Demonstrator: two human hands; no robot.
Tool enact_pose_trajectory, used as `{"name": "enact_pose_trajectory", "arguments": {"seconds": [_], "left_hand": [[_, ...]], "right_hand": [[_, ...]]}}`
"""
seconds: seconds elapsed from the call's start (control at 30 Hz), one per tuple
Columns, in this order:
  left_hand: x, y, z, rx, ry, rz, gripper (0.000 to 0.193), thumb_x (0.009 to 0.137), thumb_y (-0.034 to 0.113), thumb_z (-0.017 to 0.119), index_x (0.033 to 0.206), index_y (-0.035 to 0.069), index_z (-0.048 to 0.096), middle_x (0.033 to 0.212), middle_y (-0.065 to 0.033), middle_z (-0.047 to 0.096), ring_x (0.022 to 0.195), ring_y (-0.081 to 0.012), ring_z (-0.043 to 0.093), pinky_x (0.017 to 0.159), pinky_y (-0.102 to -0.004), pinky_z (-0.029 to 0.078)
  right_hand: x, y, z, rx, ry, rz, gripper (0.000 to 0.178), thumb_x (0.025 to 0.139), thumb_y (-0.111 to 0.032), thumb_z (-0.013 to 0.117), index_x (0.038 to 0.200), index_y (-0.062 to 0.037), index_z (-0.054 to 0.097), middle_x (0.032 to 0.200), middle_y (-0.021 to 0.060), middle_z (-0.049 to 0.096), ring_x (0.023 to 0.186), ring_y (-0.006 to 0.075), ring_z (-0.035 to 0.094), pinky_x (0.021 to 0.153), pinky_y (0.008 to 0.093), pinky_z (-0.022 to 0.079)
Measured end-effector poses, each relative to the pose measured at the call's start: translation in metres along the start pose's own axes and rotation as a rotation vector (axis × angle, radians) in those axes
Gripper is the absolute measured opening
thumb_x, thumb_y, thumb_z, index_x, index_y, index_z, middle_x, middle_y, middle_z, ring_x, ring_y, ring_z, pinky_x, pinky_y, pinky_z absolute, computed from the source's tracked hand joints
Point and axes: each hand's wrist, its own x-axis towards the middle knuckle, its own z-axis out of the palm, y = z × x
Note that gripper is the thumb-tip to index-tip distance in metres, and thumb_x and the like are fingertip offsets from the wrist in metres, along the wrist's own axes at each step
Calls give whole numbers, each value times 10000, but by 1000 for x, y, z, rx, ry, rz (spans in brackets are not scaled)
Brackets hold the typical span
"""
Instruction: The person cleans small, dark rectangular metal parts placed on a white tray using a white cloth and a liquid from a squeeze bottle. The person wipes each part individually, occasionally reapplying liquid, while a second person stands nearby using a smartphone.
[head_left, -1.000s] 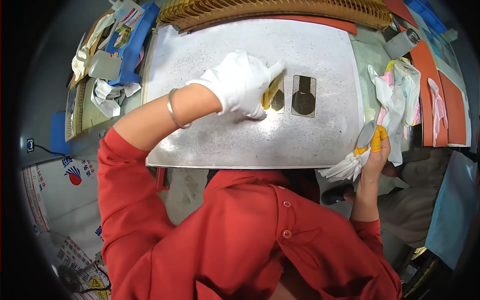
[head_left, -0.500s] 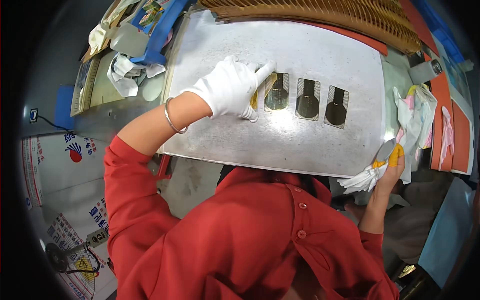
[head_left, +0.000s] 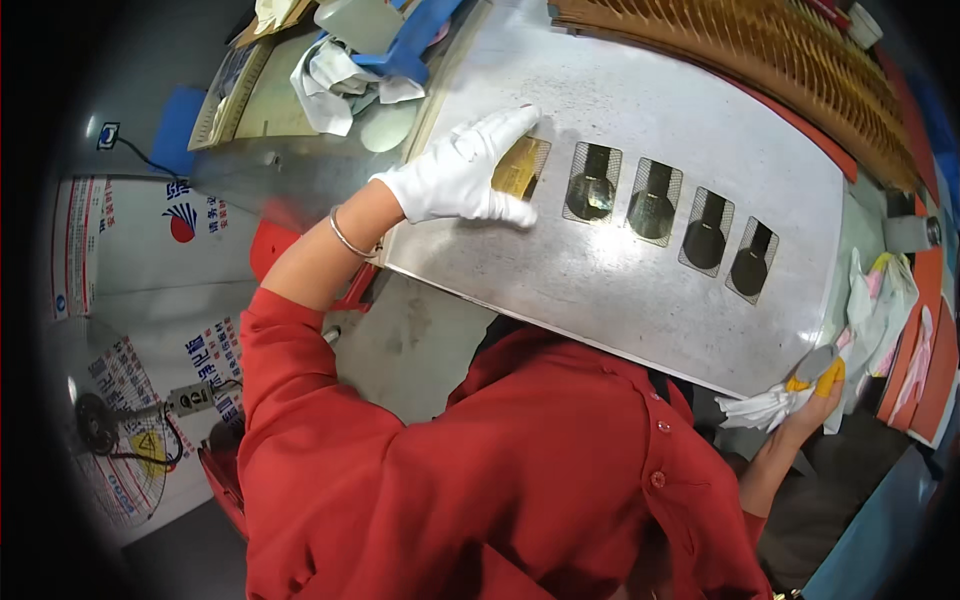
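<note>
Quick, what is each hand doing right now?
Left hand: open, flat on the metal plate.
Right hand: closed on a white cloth.

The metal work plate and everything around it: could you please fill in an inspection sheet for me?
Surface: grey metal plate, scuffed, with a row of five rectangular cut-outs.
Job's things: yellowish piece in the leftmost cut-out; dark round parts in the other four.
Clutter: white cloths and a blue object at the upper left; wooden slatted rack along the far edge.
Hands: left hand, in a white glove, rests flat beside the yellowish piece; right hand grips a white cloth and something yellow at the plate's edge.
Cables: a black cable at the left.
Surroundings: printed sheets on the floor.
</note>
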Motion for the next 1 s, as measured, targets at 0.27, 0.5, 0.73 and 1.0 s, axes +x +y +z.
{"name": "enact_pose_trajectory", "arguments": {"seconds": [0.27, 0.5, 0.73, 1.0], "left_hand": [[-14, -11, -10, -755, -47, -149, 475, 904, 372, 424, 1252, 49, 407, 1215, -52, 447, 1099, -140, 394, 945, -259, 299], [-12, -20, -15, -1102, -105, -221, 322, 882, 276, 510, 1101, 42, 531, 1040, 31, 513, 952, -61, 440, 842, -209, 362], [17, -17, -11, -755, -167, -137, 476, 898, 360, 424, 1257, 49, 400, 1253, -83, 423, 1129, -152, 376, 965, -261, 291], [55, 39, -19, -530, -323, -117, 706, 846, 551, 361, 1349, 67, 254, 1400, -134, 232, 1305, -241, 196, 1055, -331, 194]], "right_hand": [[5, 13, -19, -64, 70, 14, 240, 889, -198, 484, 1048, -20, 507, 851, 34, 546, 655, 104, 518, 534, 224, 421], [1, 2, -2, -117, 164, 29, 244, 882, -212, 498, 1053, -36, 508, 842, 34, 544, 612, 110, 512, 486, 231, 409], [3, 5, -1, -131, 177, -15, 237, 890, -214, 485, 1042, -35, 510, 830, 23, 540, 611, 101, 504, 488, 223, 402], [0, 4, 2, -24, 106, -21, 201, 894, -195, 483, 1002, -30, 525, 775, 28, 550, 550, 85, 485, 458, 212, 382]]}}
